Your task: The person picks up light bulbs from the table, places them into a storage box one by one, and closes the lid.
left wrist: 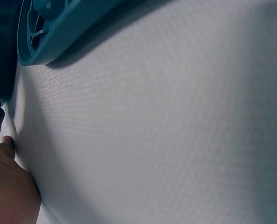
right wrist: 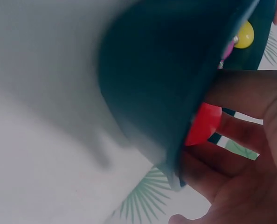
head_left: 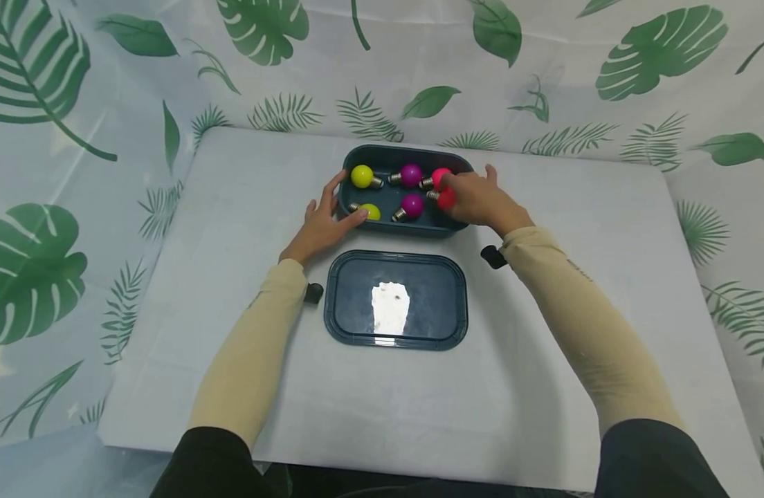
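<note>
A dark blue-green plastic box (head_left: 388,228) holds several light bulbs lying on their sides. Two yellow bulbs (head_left: 361,176) lie at its left end, two purple bulbs (head_left: 411,175) in the middle, two red bulbs (head_left: 441,177) at the right. My left hand (head_left: 322,225) rests against the box's front left corner, fingers along the end and thumb over the front rim beside the nearer yellow bulb. With my right hand (head_left: 481,199) reaching over the right end, I pinch a red bulb (right wrist: 204,123); its fingers partly cover both red bulbs.
A matching rectangular lid (head_left: 351,325) lies flat on the white table (head_left: 232,207), just in front of the box. Behind the table hangs a leaf-patterned cloth (head_left: 382,62). A small black camera (head_left: 493,256) sits on the right wrist.
</note>
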`<action>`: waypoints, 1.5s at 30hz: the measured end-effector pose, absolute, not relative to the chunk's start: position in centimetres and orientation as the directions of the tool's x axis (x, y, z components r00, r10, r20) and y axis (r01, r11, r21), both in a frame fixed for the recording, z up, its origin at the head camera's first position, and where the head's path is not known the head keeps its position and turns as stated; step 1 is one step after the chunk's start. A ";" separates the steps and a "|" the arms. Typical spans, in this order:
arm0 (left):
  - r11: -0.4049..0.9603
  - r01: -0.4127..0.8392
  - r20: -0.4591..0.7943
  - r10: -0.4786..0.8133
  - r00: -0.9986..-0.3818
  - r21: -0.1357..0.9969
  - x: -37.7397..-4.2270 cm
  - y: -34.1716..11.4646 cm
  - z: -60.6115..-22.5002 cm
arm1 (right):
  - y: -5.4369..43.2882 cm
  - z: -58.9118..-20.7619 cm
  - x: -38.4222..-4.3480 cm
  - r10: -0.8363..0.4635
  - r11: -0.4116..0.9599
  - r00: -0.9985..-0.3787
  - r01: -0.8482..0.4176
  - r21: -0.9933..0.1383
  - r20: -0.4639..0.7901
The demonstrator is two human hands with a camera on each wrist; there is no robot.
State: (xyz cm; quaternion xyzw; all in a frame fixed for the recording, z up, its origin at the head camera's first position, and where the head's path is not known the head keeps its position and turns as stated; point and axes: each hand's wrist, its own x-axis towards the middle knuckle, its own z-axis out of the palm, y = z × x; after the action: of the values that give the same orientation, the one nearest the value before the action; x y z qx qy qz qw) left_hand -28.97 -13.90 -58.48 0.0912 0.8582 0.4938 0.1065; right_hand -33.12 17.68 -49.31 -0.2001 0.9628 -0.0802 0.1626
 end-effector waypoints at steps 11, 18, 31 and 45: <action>0.492 0.073 -0.073 0.272 -0.960 0.867 -29.2 -13.8 -58.4 | 17.3 -49.8 -33.7 -0.412 0.909 -0.842 -0.355 -0.218 -0.349; 0.486 0.065 -0.074 0.261 -0.962 0.872 -29.3 -13.7 -58.4 | 16.5 -49.5 -34.4 -0.433 0.902 -0.810 -0.384 -0.198 -0.396; 0.484 0.080 -0.065 0.275 -0.959 0.871 -29.5 -13.6 -58.2 | 16.5 -49.2 -34.4 -0.410 0.912 -0.796 -0.361 -0.194 -0.446; 0.477 0.059 -0.076 0.259 -0.963 0.877 -29.1 -14.1 -58.6 | 16.6 -49.0 -34.3 -0.455 0.889 -0.792 -0.377 -0.261 -0.408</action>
State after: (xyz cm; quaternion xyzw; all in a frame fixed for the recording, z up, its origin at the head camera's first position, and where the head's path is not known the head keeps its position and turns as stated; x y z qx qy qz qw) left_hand -29.06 -14.08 -58.60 0.0932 0.8536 0.5028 0.0995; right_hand -34.29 16.61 -48.98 -0.2205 0.9429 -0.0831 0.2356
